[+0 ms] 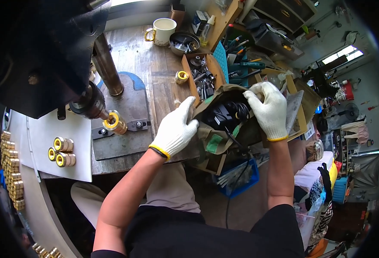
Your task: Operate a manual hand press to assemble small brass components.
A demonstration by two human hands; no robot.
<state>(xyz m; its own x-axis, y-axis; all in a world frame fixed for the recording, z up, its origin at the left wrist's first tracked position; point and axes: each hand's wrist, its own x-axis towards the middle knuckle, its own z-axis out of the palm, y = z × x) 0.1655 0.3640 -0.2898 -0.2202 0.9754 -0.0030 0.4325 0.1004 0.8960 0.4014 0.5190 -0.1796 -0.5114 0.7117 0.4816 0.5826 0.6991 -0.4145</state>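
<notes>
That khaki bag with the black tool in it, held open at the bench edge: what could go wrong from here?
1. The bag hangs partly past the bench edge; it may slip off if the left hand or right hand lets go.
2. The black cord dangles toward the blue crate and could snag as the black tool lifts.
3. The brass fitting and open parts box sit close behind and could be knocked.

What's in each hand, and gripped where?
Both gloved hands hold one brown bag with a black tool inside: left hand at its left rim, right hand at its upper right rim.
</notes>
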